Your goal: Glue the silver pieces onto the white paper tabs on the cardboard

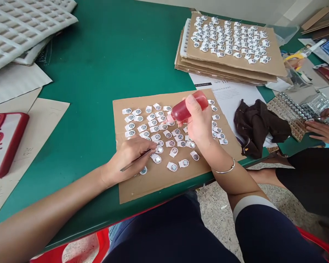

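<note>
My left hand (131, 155) rests low over a brown cardboard sheet (148, 188), its fingers closed on slim metal tweezers (135, 160). The fingertips touch or hover just above one of the small round pieces on white tabs (158, 159); which one is hard to tell. Above the sheet, my right hand (199, 122) wraps round a red squeeze bottle (185, 107). The bottle is tilted, its pale nozzle pointing down and left towards the pieces. Many such pieces lie in loose rows on the cardboard, and some are hidden under my hands.
At the back right, stacked cardboard sheets (233, 65) carry more pieces. A dark brown cloth (259, 126) and a co-worker's hands (325, 128) are at the right. White grid trays (24, 34) and a red-edged phone (8, 146) lie at the left on the green table (104, 58).
</note>
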`<state>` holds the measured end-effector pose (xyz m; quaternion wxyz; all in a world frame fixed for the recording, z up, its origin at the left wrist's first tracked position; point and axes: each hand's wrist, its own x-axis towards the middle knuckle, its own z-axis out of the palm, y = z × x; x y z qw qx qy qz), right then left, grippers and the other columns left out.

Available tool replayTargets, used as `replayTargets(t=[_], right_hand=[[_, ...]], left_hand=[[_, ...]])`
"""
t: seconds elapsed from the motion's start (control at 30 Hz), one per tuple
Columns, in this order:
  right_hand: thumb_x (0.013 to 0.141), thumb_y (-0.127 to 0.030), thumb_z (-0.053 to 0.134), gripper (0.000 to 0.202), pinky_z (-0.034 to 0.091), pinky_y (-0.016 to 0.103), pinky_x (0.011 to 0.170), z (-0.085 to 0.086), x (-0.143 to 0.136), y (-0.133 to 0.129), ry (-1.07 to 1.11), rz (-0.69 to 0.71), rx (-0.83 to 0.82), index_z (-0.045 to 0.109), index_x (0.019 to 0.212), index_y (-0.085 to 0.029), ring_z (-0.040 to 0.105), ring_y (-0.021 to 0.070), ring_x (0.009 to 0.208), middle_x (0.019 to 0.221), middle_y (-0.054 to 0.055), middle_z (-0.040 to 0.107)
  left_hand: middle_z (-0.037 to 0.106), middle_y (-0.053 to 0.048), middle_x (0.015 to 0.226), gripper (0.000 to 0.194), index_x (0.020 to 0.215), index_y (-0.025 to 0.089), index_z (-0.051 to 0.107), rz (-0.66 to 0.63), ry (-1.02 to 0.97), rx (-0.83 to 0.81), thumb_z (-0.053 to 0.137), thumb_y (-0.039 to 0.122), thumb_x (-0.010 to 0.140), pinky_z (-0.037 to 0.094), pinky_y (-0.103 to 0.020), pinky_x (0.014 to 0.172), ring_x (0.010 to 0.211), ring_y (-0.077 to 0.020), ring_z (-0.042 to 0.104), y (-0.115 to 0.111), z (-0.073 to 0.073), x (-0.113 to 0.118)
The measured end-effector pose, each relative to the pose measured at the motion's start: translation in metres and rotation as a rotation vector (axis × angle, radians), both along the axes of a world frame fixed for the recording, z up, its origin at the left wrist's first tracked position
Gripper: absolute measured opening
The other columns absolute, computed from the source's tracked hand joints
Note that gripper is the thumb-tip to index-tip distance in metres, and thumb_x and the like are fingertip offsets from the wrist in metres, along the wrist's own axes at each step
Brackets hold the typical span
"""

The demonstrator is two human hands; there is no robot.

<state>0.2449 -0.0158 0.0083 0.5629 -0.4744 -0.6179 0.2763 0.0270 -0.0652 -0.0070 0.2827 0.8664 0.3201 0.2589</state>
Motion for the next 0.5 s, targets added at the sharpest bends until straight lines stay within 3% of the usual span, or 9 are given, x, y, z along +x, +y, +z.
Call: replayTargets(t=[0.17, 0.33, 0.5], right_hand=[[0.093, -0.049, 0.034, 0.033, 0.054, 0.029, 0.046, 0.002, -0.002, -0.004, -0.025, -0.005, 0.0, 0.052, 0.095, -0.022, 0.068, 0.0171, 0.066, 0.065, 0.0, 0.055], [0.089, -0.052, 0.041, 0.031, 0.047, 0.024, 0.035, 0.004, -0.003, -0.009, 0.06, 0.023, -0.078, 0.051, 0.088, -0.023, 0.064, 0.0131, 0.052, 0.064, -0.003, 0.055], [0.08, -0.056, 0.055, 0.034, 0.052, 0.025, 0.048, 0.006, -0.007, -0.014, -0.017, 0.023, -0.059, 0.051, 0.08, -0.023, 0.063, 0.0114, 0.06, 0.07, -0.003, 0.058]], left_hand=[[0.067, -0.003, 0.094, 0.015, 0.099, 0.022, 0.059, -0.015, 0.001, -0.026, 0.049, 0.018, 0.089, 0.048, -0.03, 0.078, 0.086, -0.0164, 0.063, 0.0, -0.005, 0.001], [0.066, -0.005, 0.092, 0.014, 0.098, 0.019, 0.057, -0.042, 0.016, -0.005, 0.047, 0.016, 0.089, 0.047, -0.03, 0.075, 0.084, -0.0173, 0.062, 0.0, -0.002, 0.003], [0.064, -0.009, 0.082, 0.018, 0.087, 0.015, 0.056, -0.111, 0.175, 0.2, 0.04, 0.008, 0.086, 0.045, -0.035, 0.07, 0.077, -0.0204, 0.06, -0.006, 0.004, 0.011]])
